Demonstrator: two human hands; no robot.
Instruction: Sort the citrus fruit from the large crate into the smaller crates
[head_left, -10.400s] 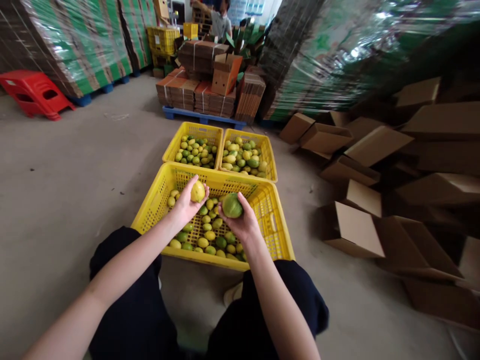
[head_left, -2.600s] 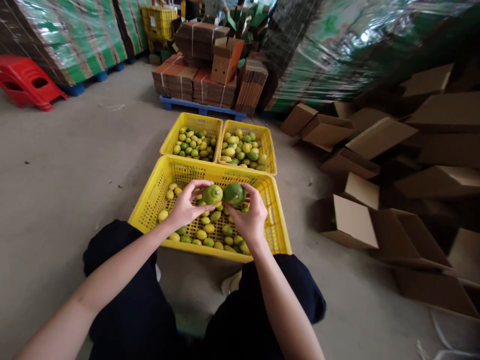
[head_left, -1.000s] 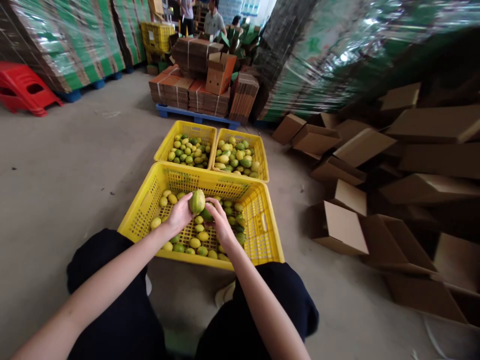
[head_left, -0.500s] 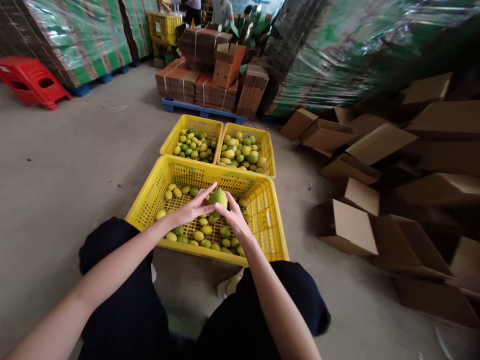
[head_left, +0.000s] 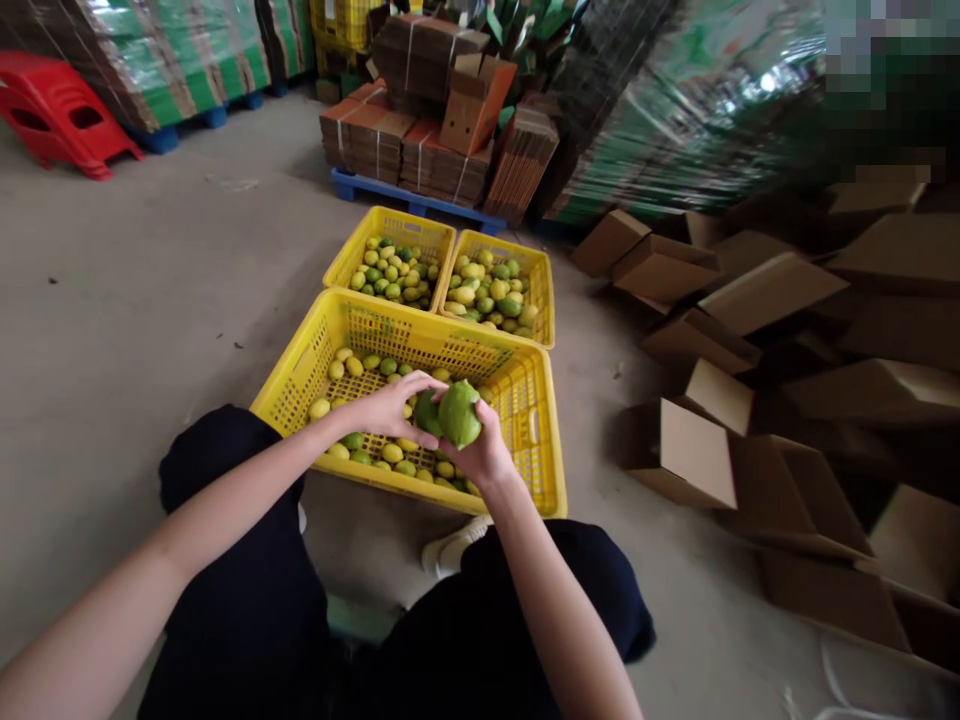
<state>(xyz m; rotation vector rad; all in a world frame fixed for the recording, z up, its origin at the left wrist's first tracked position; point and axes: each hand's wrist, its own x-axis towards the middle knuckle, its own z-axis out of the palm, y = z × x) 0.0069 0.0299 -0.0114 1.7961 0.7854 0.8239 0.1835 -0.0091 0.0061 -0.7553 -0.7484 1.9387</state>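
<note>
Above the large yellow crate [head_left: 292, 380], my right hand [head_left: 487, 450] is closed on a green lemon [head_left: 460, 413] with a pointed tip. Right beside it, a darker green lemon [head_left: 427, 414] sits within the curved thumb and fingers of my left hand [head_left: 390, 405]. The two fruits appear to touch, and part of the darker one is hidden. Loose yellow lemons [head_left: 355, 366] and green ones lie scattered on the crate's slotted bottom, some hidden under my hands.
Two smaller yellow crates [head_left: 337, 262] full of lemons stand behind the large one. Beyond them, flattened cartons [head_left: 367, 135] lie on a blue pallet [head_left: 390, 190]. Open cardboard boxes [head_left: 694, 455] pile up at right. A red plastic stool [head_left: 64, 110] is at far left.
My hands have turned and parted slightly around the fruit, and two green lemons now show where one was clear. The view has tilted down a little.
</note>
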